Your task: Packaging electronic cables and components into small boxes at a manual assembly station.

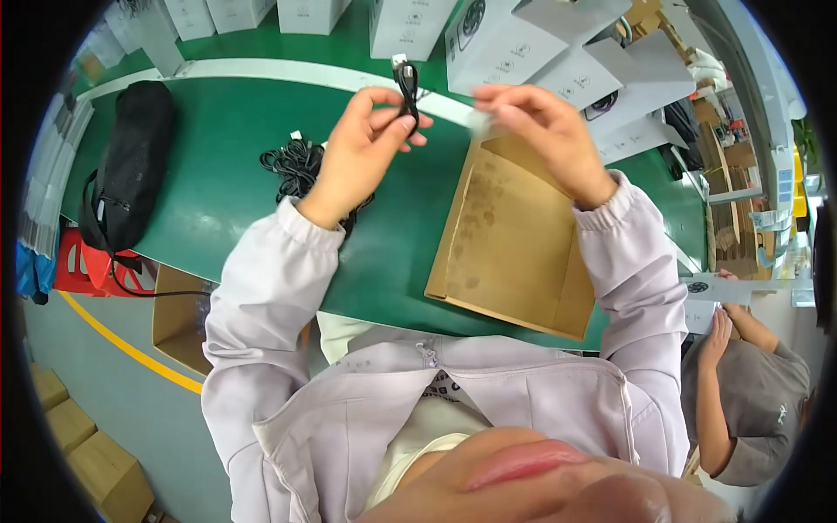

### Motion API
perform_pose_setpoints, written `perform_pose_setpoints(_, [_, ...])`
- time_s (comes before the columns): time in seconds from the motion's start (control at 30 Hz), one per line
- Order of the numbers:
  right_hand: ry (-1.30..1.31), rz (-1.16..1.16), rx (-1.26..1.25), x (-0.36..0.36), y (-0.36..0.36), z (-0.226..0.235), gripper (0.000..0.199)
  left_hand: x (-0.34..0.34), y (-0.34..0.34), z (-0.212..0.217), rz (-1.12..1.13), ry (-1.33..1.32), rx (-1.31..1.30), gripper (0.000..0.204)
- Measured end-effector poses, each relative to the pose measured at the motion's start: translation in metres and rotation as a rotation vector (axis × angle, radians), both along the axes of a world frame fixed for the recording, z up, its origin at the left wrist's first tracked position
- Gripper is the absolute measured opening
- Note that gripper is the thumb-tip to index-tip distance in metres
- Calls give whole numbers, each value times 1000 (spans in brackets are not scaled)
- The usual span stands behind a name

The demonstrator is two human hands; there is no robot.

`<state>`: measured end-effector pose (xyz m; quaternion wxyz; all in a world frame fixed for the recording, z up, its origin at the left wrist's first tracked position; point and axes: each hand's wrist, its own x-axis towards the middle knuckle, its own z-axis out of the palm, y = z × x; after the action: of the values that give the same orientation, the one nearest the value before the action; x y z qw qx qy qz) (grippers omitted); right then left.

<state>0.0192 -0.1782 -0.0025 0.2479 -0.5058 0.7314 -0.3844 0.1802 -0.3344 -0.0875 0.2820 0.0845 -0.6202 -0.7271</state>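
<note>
My left hand (366,144) pinches a folded black USB cable (407,80) between thumb and fingers, its silver plug pointing up. Level with it on the right, my right hand (554,131) is partly smeared by motion, with thumb and fingers drawn together. At those fingertips shows a small whitish blur (480,123), too smeared to name. Below my right hand lies a shallow open cardboard box (510,240), with dark smudges on its bottom. Beside my left wrist, a tangled pile of black cables (295,166) rests on the green tabletop (392,240), partly hidden by the wrist and sleeve.
A black pouch (139,161) lies at the left. White boxes (506,52) stand along the back beyond a white strip (288,70). A red plastic crate (91,266) and a carton (179,318) sit below the table's left edge. Another person (750,392) works at the right.
</note>
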Motion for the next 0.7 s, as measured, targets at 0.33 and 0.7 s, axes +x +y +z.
perform_pose_setpoints(0.33, [366,15,-728,2,-113,39,12,9,-12,20,629,102,-689,27])
perform_pose_setpoints(0.7, [843,25,-405,-66,-173,64,24,19,-31,17,932,221,-915,32])
